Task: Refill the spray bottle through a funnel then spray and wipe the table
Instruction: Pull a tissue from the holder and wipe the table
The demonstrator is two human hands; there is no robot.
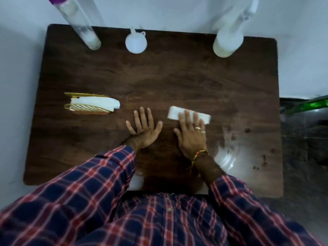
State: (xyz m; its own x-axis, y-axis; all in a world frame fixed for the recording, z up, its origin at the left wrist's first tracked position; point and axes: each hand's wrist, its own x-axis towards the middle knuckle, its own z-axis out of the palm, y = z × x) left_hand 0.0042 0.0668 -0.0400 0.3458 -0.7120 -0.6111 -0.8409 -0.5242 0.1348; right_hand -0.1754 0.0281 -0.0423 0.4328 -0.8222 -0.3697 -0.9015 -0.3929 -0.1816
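Note:
My right hand (192,134) lies flat on a folded white tissue (174,112), pressing it against the dark wooden table (159,77) right of centre. My left hand (143,126) rests palm down with fingers spread on the bare wood beside it, holding nothing. At the back edge stand a clear spray bottle (229,36) on the right, a white funnel (136,42) turned upside down in the middle, and a tall clear bottle with a purple cap (79,23) on the left.
A gold wire napkin holder (87,103) with white tissues stands at the left of the table. Wet streaks and droplets (230,148) glisten on the wood to the right of my right hand. White walls close in behind and to the left.

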